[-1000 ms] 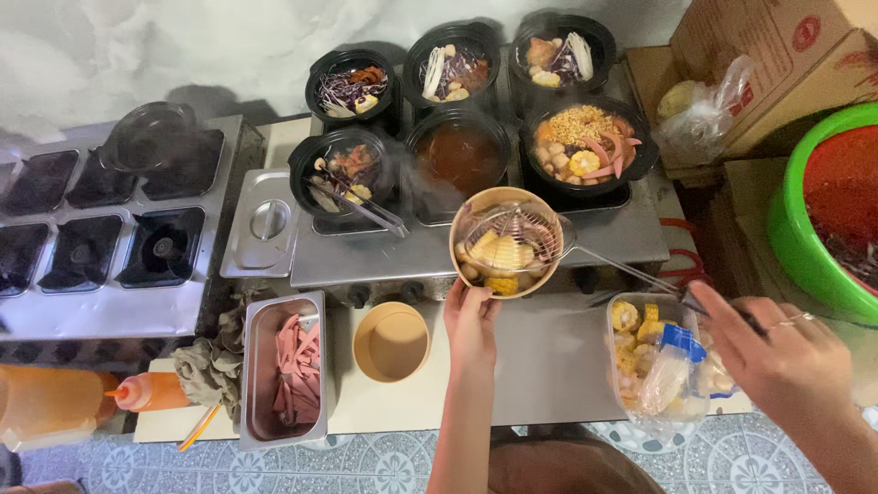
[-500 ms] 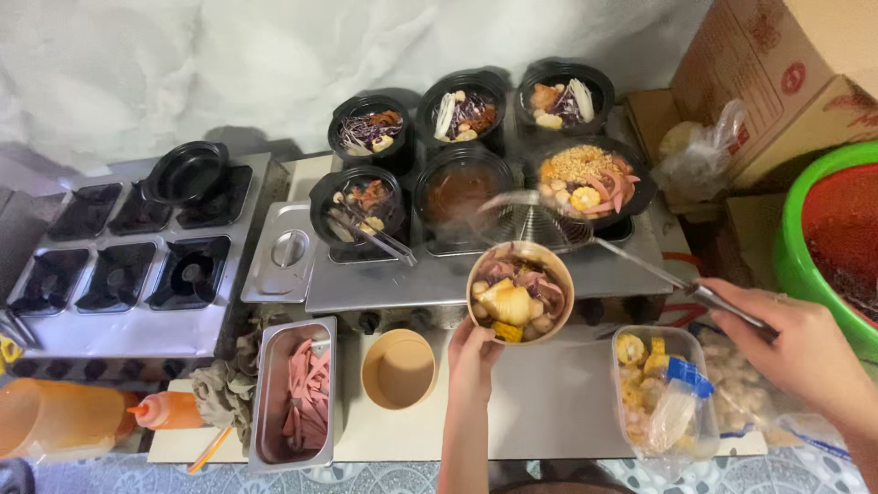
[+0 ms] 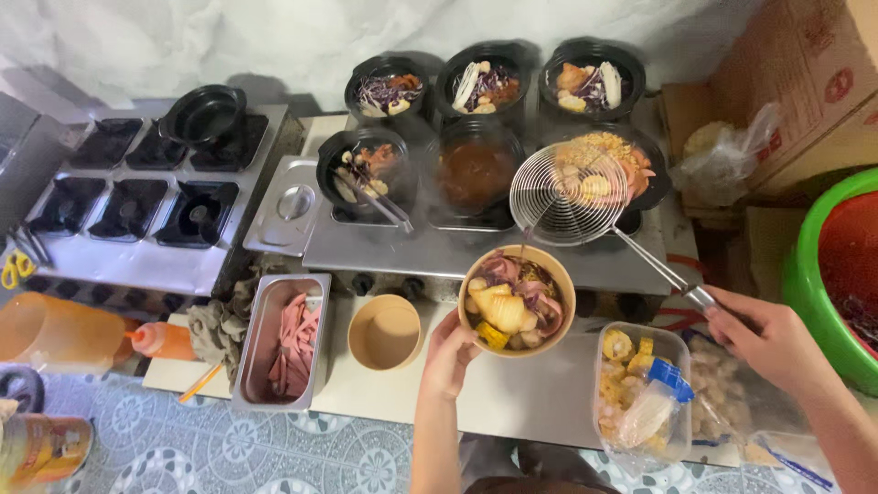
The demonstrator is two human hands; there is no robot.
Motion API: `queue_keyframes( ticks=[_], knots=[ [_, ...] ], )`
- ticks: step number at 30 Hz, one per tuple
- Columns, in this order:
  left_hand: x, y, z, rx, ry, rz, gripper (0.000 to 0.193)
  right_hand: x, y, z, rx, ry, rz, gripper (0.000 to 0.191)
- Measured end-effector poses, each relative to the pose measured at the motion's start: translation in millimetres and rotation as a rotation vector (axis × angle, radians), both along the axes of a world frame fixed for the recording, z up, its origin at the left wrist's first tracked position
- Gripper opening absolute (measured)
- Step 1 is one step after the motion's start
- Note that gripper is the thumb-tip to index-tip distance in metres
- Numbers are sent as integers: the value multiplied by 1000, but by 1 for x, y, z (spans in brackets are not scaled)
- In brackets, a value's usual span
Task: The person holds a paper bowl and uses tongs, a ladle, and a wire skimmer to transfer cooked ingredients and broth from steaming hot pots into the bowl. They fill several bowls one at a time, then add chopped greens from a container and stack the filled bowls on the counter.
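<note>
Head view: the camera looked down on a cooking counter with pots and trays.
Left hand: the left hand (image 3: 450,355) was closed around the side of a paper bowl (image 3: 517,300), holding it up just over the counter.
Right hand: the right hand (image 3: 766,337) was closed around the handle of a wire strainer (image 3: 568,192), gripping the far end.
Where the bowl was: it sat in front of the steel cooker (image 3: 430,245), just below the strainer basket and beside an empty bowl (image 3: 386,331).
Where the strainer was: its round basket hung over the pot of shrimp and noodles (image 3: 631,165), and it looked empty.
How to do it well: it seemed best to keep the bowl level and close under the basket, and to move the long handle slowly so nothing dripped or tipped.
Food in the bowl: it was full of pale chunks, pink strips and a yellow piece of corn, piled to the rim.
Strainer feel: thin shiny wire, bent in rings like a spider web, with a long thin handle.
Pots: six round black pots stood on the cooker; the middle pot (image 3: 476,169) held dark red soup with steam over it.
Tongs: metal tongs (image 3: 377,197) rested in the left front pot.
Tray: a shiny metal tray (image 3: 259,366) held flat pink meat slices.
Box: a clear plastic box (image 3: 642,395) held corn pieces and a bag.
Bottle: a soft orange squeeze bottle (image 3: 163,340) lay on its side at the left.
</note>
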State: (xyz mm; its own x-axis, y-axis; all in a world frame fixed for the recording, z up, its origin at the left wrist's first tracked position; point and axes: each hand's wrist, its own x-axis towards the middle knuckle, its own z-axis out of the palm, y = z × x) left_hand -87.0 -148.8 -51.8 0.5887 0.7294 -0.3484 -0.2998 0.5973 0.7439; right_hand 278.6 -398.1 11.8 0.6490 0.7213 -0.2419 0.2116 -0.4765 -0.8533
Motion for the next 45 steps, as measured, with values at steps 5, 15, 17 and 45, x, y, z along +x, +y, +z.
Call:
queue_keyframes(
  ticks=[5,15,17,45],
  knots=[
    [-17,-2,1,51,-13,-162,63,-3,12,-6,-155,-162,45,39],
    [-42,-3,-7,-9,114,-331,62,-69,-8,4,-120,118,38,42],
    [-47,-2,-13,-19,136,-335,61,-79,-19,11,-53,158,29,46],
    [-26,-50,-132,-260,157,91,45,-256,-83,-35,-59,-924,-20,46]
  ],
)
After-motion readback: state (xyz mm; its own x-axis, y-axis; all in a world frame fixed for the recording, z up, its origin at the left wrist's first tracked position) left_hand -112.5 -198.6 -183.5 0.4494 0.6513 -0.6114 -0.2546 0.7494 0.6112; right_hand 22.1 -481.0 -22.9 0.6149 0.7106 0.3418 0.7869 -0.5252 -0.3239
